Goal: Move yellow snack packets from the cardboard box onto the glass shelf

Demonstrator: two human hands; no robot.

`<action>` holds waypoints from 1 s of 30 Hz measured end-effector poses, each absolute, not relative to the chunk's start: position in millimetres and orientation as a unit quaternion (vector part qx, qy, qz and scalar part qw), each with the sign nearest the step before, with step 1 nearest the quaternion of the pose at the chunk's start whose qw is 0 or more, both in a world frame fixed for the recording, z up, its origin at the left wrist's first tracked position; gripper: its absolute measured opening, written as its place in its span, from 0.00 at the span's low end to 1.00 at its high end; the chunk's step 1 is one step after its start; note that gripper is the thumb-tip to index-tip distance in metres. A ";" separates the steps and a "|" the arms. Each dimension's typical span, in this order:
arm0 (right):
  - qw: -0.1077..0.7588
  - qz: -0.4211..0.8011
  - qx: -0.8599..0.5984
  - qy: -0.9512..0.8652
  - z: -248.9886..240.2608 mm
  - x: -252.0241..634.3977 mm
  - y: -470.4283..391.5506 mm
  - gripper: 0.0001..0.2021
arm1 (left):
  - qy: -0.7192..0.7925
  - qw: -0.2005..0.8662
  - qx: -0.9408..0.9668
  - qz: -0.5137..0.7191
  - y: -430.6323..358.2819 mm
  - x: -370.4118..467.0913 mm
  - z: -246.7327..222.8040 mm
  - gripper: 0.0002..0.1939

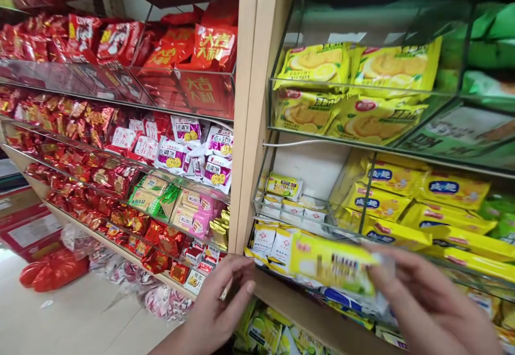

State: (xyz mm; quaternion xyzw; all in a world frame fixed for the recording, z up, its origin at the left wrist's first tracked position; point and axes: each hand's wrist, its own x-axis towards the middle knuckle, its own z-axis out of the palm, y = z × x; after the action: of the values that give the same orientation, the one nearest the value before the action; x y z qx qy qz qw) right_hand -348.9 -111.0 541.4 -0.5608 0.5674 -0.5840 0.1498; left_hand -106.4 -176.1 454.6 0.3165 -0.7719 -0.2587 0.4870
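A yellow snack packet [333, 263] is pinched by one end between the thumb and fingers of my right hand [430, 301]; it is slightly blurred. It lies across the front of a clear bin with small white-and-yellow packets [265, 241]. Lower down, beside the wooden upright, my left hand [221, 301] has loosely curled fingers, with a gap to the thumb and nothing visible in it. One similar small yellow packet [284, 184] rests on white packets farther back in that bin.
A wooden upright [246, 103] divides the shelving. Right of it are lemon biscuit packets [316, 65] and yellow packs with blue labels [442, 187]. Red-wrapped sweets [80, 111] fill the left bins. A red plastic bag [54, 272] lies on the floor.
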 end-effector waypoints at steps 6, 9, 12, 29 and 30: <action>0.084 -0.452 -0.648 0.607 596.7 -336.8 -214.1 0.06 | -0.821 0.374 0.386 -0.192 -198.9 -93.8 424.5 0.10; 0.093 -0.368 -0.649 0.659 594.2 -326.2 -259.0 0.05 | -0.818 0.362 0.392 -0.218 -199.0 -96.1 419.5 0.11; 0.077 -0.292 -0.654 0.694 588.5 -322.6 -280.9 0.07 | -0.809 0.381 0.388 -0.225 -197.7 -97.6 417.1 0.11; -0.201 -0.040 -0.725 0.658 588.0 -300.7 -287.4 0.18 | -0.793 0.427 0.354 -0.252 -203.9 -94.6 402.0 0.09; -0.208 -0.036 -0.727 0.653 588.5 -300.4 -288.5 0.18 | -0.792 0.427 0.354 -0.253 -203.8 -94.6 402.0 0.09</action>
State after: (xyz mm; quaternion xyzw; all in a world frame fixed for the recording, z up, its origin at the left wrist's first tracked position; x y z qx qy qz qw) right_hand -300.4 -288.5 588.5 -0.7271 0.6531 -0.0364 -0.2083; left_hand -94.6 -203.8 402.0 0.3542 -0.7923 -0.2532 0.4274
